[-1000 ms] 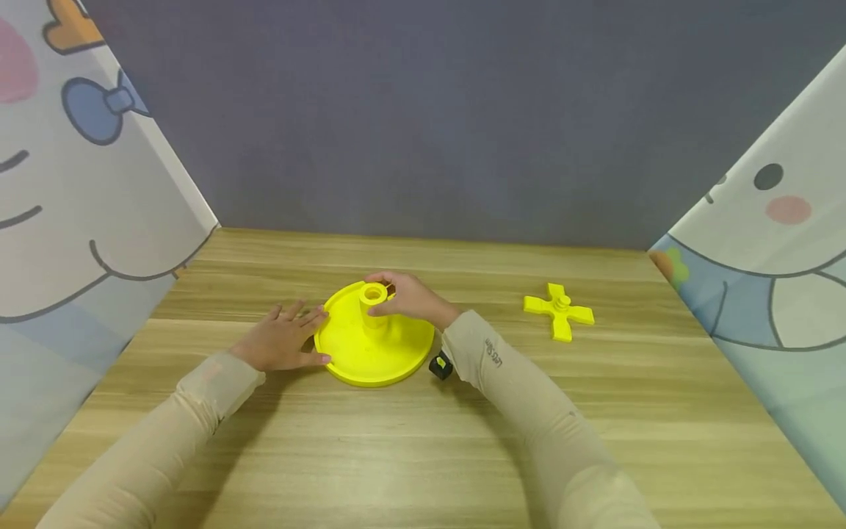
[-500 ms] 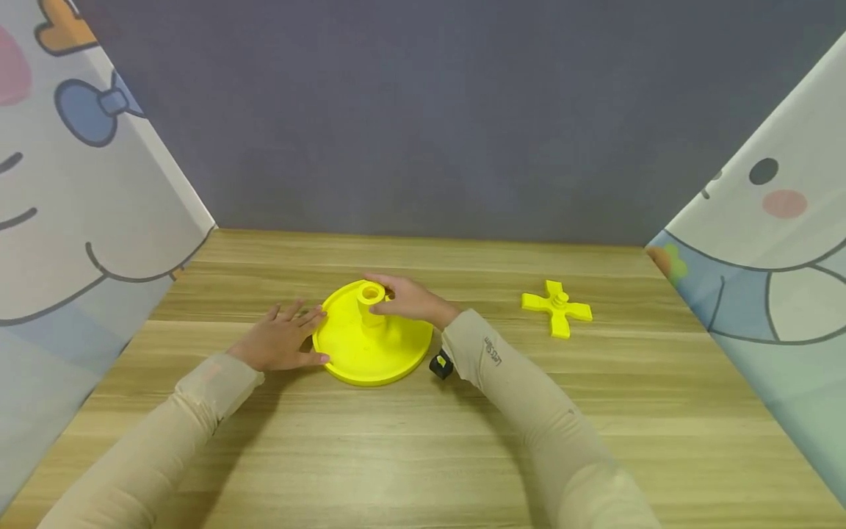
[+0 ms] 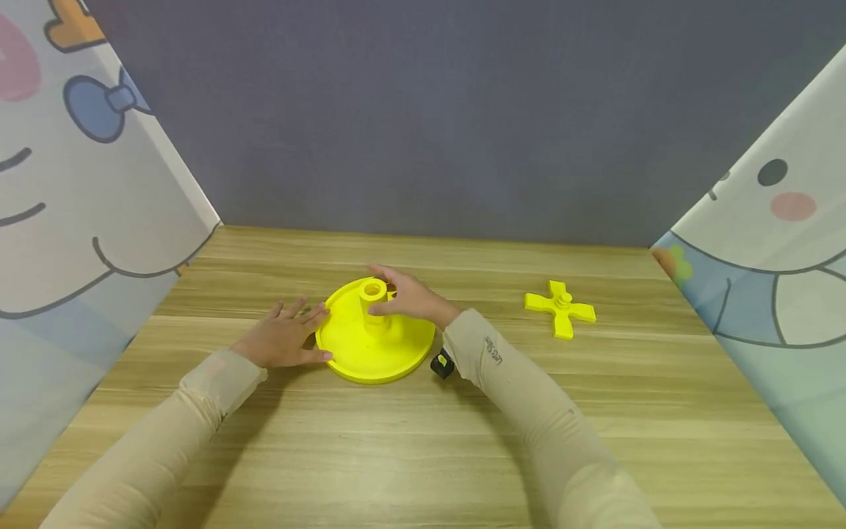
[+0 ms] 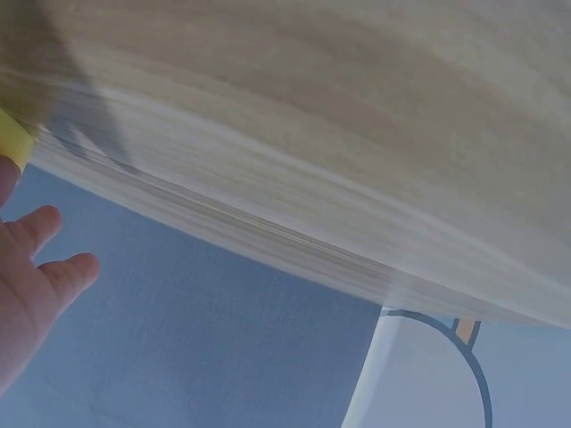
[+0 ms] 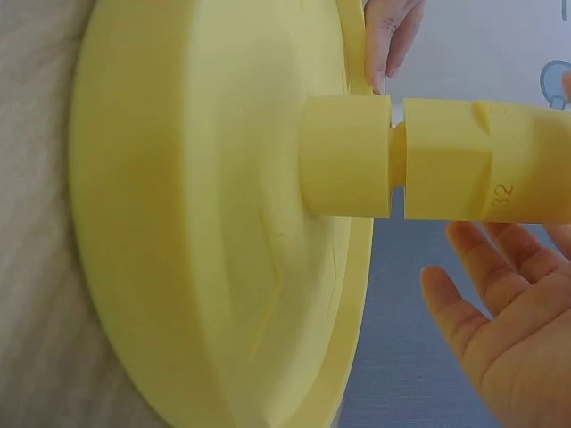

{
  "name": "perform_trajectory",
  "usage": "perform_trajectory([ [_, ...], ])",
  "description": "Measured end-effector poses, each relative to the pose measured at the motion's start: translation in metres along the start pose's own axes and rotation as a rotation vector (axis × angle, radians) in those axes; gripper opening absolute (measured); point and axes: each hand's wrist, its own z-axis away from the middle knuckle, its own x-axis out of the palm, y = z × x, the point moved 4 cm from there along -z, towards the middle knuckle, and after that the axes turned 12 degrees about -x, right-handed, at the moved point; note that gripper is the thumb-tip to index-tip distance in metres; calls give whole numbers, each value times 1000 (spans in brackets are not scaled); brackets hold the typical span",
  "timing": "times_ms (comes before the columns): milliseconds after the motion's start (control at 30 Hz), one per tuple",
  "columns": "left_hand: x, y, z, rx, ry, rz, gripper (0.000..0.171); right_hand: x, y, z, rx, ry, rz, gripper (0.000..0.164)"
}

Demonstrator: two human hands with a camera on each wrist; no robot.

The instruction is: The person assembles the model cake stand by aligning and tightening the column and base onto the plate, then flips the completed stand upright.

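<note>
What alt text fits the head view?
A person's right hand curves its thumb and fingers around an upright, yellow hollow post on a round, rimmed yellow base, while the left hand, fingers spread, touches the base's left rim. A yellow four-armed cross with a central knob lies to the right on the wood-grain table.

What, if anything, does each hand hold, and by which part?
The right hand holds the upright yellow tube by its upper part, near the open top. The left hand only touches the yellow disc's rim.
</note>
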Motion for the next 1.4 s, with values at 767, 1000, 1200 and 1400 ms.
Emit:
perform_trajectory([
  [767,-1,1,1,-8,-2,2,86,-2,-2,3,27,64,40,64],
  [1000,0,1,1,-10,0,3,85,-5,4,5,-10,16,1,63],
  [1200,-1,1,1,-11,4,3,85,-6,6,5,-17,29,21,53],
  [1400,0,1,1,-13,-2,10,86,-5,5,5,-17,57,18,50],
])
